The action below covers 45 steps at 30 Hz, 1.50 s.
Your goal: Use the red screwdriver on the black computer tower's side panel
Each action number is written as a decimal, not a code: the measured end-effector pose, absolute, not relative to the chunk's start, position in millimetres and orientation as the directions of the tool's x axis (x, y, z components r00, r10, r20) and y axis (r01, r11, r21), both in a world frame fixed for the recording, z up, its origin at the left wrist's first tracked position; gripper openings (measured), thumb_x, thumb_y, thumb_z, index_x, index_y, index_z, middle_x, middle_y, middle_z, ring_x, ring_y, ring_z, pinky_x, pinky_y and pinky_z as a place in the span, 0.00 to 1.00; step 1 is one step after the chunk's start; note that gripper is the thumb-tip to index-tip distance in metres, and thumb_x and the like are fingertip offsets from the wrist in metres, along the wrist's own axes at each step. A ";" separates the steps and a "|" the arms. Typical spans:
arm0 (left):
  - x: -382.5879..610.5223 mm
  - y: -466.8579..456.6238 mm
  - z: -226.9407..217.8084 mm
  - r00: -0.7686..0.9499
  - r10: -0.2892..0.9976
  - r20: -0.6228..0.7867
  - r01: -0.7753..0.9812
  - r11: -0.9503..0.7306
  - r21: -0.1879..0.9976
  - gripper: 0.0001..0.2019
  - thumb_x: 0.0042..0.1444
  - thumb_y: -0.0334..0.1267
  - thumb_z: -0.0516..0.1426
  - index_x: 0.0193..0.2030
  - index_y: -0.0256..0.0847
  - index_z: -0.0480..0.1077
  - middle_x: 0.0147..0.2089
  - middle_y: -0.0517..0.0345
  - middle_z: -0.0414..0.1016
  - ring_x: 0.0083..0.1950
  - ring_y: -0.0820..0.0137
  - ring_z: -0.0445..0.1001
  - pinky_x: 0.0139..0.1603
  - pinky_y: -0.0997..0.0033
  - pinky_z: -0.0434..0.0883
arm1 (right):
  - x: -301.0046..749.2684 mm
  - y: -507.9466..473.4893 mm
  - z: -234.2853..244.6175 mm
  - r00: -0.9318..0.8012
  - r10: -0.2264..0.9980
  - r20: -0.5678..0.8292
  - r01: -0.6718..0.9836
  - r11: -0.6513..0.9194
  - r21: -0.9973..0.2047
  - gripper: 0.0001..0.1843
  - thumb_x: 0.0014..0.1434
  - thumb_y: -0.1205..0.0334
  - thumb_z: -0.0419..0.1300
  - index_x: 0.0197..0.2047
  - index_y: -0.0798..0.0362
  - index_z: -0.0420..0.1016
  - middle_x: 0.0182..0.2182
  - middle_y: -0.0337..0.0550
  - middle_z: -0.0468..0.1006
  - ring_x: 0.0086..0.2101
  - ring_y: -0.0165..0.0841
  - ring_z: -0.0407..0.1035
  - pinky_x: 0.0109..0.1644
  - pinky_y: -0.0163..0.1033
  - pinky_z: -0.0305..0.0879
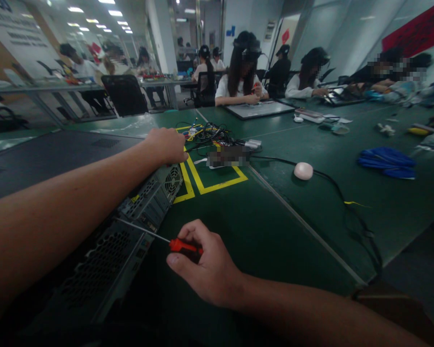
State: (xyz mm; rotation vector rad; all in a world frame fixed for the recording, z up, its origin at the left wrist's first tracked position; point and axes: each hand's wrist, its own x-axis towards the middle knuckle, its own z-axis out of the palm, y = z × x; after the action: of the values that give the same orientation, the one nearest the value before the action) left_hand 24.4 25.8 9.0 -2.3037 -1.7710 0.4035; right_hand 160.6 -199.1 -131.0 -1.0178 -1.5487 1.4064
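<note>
My right hand [211, 265] is closed around the red and black handle of a screwdriver [183, 246]. Its thin metal shaft reaches left to the back panel of a dark computer case [141, 205], where the tip meets the panel. The case lies on its side at the left, with a round fan grille, vent holes and ports facing me. My left hand [166, 144] grips the case's far back corner, fingers curled over the edge and partly hidden. My left forearm crosses over the top of the case and covers part of it.
Beyond the case, a tangle of cables [217, 135] lies on the green table [275, 221] among yellow tape marks. A pale rounded object [303, 170], a black cable [332, 180] and a blue folded cloth [386, 162] lie to the right. Several people sit across the table.
</note>
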 end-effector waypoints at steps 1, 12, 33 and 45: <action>24.0 26.2 8.9 0.240 0.967 -0.091 0.909 -0.256 -0.329 0.37 0.78 0.53 0.60 0.84 0.34 0.84 0.74 0.21 0.89 0.71 0.30 0.88 0.68 0.40 0.83 | 160.7 -199.0 -130.8 -0.364 0.931 0.042 0.050 0.065 -0.997 0.21 0.68 0.51 0.82 0.49 0.44 0.74 0.37 0.32 0.77 0.36 0.35 0.71 0.45 0.43 0.68; 21.5 29.1 6.5 0.239 0.967 -0.082 0.912 -0.253 -0.322 0.34 0.78 0.54 0.61 0.81 0.38 0.87 0.74 0.26 0.90 0.72 0.32 0.87 0.68 0.42 0.84 | 159.9 -197.3 -130.1 -0.361 0.929 0.081 0.078 0.116 -0.990 0.17 0.70 0.53 0.78 0.49 0.44 0.74 0.37 0.32 0.78 0.37 0.36 0.72 0.45 0.42 0.70; 22.3 25.1 9.4 0.262 0.962 -0.079 0.918 -0.274 -0.286 0.34 0.78 0.49 0.63 0.81 0.30 0.86 0.77 0.17 0.87 0.75 0.23 0.87 0.73 0.32 0.84 | 160.4 -198.2 -131.8 -0.360 0.930 0.070 0.073 0.103 -0.992 0.16 0.71 0.54 0.78 0.49 0.44 0.74 0.37 0.33 0.77 0.37 0.35 0.71 0.45 0.43 0.70; 24.3 27.0 7.2 0.257 0.964 -0.075 0.920 -0.268 -0.287 0.34 0.78 0.49 0.63 0.81 0.30 0.86 0.74 0.17 0.89 0.73 0.23 0.88 0.70 0.32 0.84 | 160.4 -196.8 -130.9 -0.363 0.929 0.068 0.051 0.093 -0.994 0.19 0.70 0.51 0.80 0.48 0.44 0.74 0.37 0.33 0.78 0.37 0.36 0.71 0.44 0.43 0.69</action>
State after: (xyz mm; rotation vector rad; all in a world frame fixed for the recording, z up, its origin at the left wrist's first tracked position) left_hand 24.3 27.0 7.2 -2.3374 -1.7754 0.3495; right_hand 160.4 -196.8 -130.9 -0.9991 -1.5665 1.3768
